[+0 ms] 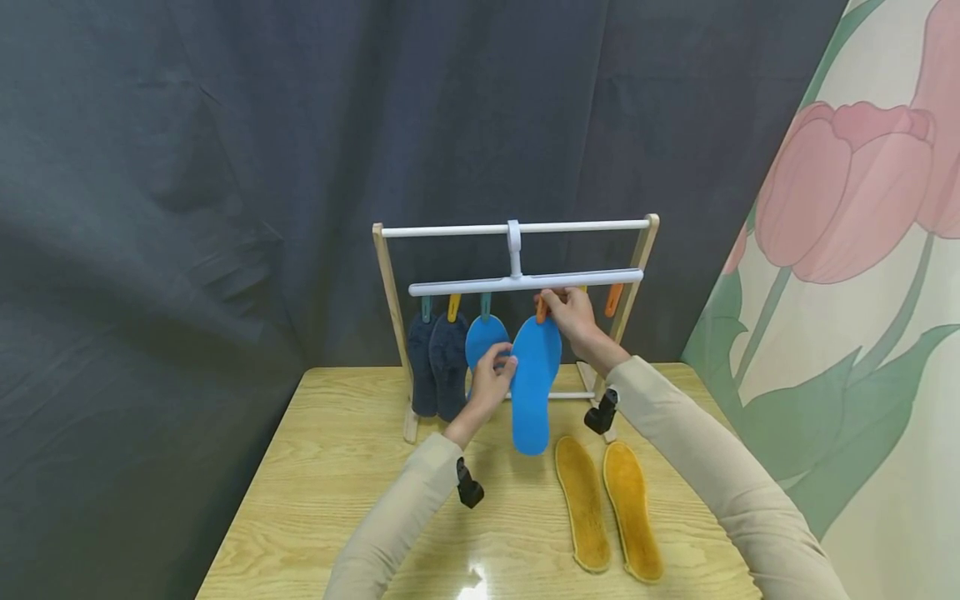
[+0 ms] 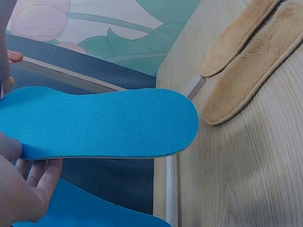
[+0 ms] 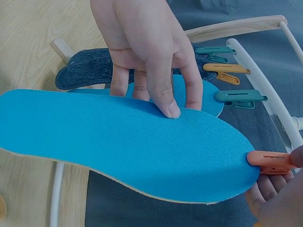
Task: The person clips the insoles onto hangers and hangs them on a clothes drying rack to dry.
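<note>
A bright blue insole (image 1: pixel 533 392) hangs toe-up below the white hanger bar (image 1: pixel 525 282). My left hand (image 1: pixel 491 382) pinches its left edge between thumb and fingers, as the right wrist view shows. At its top end, my right hand (image 1: pixel 573 321) grips an orange clothespin (image 3: pixel 271 161), whose tip sits on the insole's edge. Behind my left hand, a second blue insole (image 1: pixel 483 335) hangs from a teal clothespin (image 3: pixel 240 96). Two dark fuzzy insoles (image 1: pixel 448 367) hang further left, from a teal and a yellow clothespin (image 1: pixel 453 307).
The hanger hooks over the top rail (image 1: pixel 450 231) of a wooden rack. Another orange clothespin (image 1: pixel 613 300) hangs at the bar's right end. Two tan fuzzy insoles (image 1: pixel 582 504) lie on the wooden table (image 1: pixel 315 500) at the front right. A dark curtain (image 1: pixel 300 167) stands behind.
</note>
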The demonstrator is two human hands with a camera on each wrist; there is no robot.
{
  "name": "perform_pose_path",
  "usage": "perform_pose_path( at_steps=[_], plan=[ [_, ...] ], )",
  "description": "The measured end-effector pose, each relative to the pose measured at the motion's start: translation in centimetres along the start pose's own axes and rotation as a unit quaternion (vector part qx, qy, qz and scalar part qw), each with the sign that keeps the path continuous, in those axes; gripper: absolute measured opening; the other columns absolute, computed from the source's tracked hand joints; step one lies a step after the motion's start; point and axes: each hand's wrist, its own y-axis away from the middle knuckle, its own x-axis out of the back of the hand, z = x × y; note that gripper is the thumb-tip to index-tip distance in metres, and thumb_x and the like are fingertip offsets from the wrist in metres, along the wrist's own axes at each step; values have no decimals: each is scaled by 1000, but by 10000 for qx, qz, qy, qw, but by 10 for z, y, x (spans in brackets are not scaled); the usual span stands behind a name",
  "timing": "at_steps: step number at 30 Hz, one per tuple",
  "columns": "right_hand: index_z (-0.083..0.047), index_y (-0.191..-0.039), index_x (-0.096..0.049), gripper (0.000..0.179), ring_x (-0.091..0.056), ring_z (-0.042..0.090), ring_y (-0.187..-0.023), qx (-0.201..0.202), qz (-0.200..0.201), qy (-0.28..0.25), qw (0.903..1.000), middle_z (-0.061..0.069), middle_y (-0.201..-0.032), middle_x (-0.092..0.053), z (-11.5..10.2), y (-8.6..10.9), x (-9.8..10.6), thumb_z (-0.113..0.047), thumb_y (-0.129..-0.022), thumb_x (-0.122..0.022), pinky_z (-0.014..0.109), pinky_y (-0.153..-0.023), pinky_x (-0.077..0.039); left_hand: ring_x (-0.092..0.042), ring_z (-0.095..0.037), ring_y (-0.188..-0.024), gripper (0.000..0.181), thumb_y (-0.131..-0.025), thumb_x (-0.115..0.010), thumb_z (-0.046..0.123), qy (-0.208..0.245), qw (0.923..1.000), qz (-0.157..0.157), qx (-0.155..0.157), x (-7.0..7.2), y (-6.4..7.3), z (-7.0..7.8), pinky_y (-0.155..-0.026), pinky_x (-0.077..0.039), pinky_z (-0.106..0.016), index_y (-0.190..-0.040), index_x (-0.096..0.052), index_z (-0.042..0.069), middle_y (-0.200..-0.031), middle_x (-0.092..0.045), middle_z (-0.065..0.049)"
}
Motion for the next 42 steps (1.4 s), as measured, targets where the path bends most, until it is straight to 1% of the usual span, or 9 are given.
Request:
perform_pose_path(
  at_steps=[6,9,12,17,20,23,29,32,42],
  plan=[
    [9,-128,-54,36,-55,35,-117,7,13,121,9999,26,-123,-60,1,0,0,-19,-107,-46,38,-101,-44,-65,-18,-94,37,-105,-50,30,48,9974,-45,-712,-7,-22,-84,-73,-54,-30,-141,-50,19,-118,-60,-7],
    [9,-130,-53,38,-54,36,-118,-11,-14,170,9999,26,-124,-59,2,1,0,-20,-107,-46,36,-103,-43,-66,-26,-94,39,-105,-51,26,122,9994,-97,-296,-7,-21,-73,-73,-54,-36,-142,-49,13,-120,-61,-13],
    [10,-131,-52,38,-53,36,-118,4,-33,170,9999,27,-125,-58,2,1,0,-20,-107,-45,35,-103,-42,-66,-25,-94,40,-105,-51,28,160,9993,-73,-337,-11,-28,-96,-72,-54,-35,-142,-48,15,-121,-61,-12],
    [10,-130,-52,38,-53,37,-118,67,-28,196,9998,28,-125,-57,2,1,0,-19,-108,-44,36,-104,-41,-66,-14,-96,44,-102,-51,43,233,9979,-116,-598,-25,-65,-221,-71,-55,-31,-145,-45,33,-126,-58,3],
    [10,-129,-53,37,-53,37,-118,71,-43,233,9997,27,-124,-57,2,1,0,-19,-108,-44,35,-104,-41,-65,-10,-97,44,-99,-53,49,339,9978,-146,-557,-28,-74,-252,-72,-56,-30,-142,-46,40,-126,-58,9],
    [10,-129,-53,37,-53,36,-118,71,-50,251,9996,27,-124,-58,2,1,0,-19,-108,-44,34,-104,-41,-66,-15,-100,42,-102,-53,40,253,9982,-128,-537,-27,-66,-228,-74,-56,-31,-143,-46,32,-128,-57,2],
    [10,-129,-52,38,-53,36,-117,104,-49,237,9997,27,-124,-57,2,1,0,-20,-108,-44,34,-103,-42,-66,-23,-99,40,-105,-49,30,219,9987,-132,-433,-13,-29,-103,-76,-54,-35,-143,-48,16,-123,-59,-11],
    [10,-128,-53,37,-54,36,-116,107,-36,200,9997,27,-123,-58,2,1,0,-20,-107,-45,35,-102,-42,-65,-24,-100,41,-104,-50,32,266,9989,-181,-329,-10,-23,-82,-78,-53,-35,-142,-48,17,-124,-59,-10],
    [9,-129,-53,37,-54,36,-117,73,-20,236,9997,26,-123,-58,1,2,0,-20,-107,-45,35,-103,-42,-64,-13,-100,45,-101,-51,46,282,9978,-236,-556,-32,-83,-296,-75,-55,-32,-144,-43,37,-129,-56,7]
  ],
)
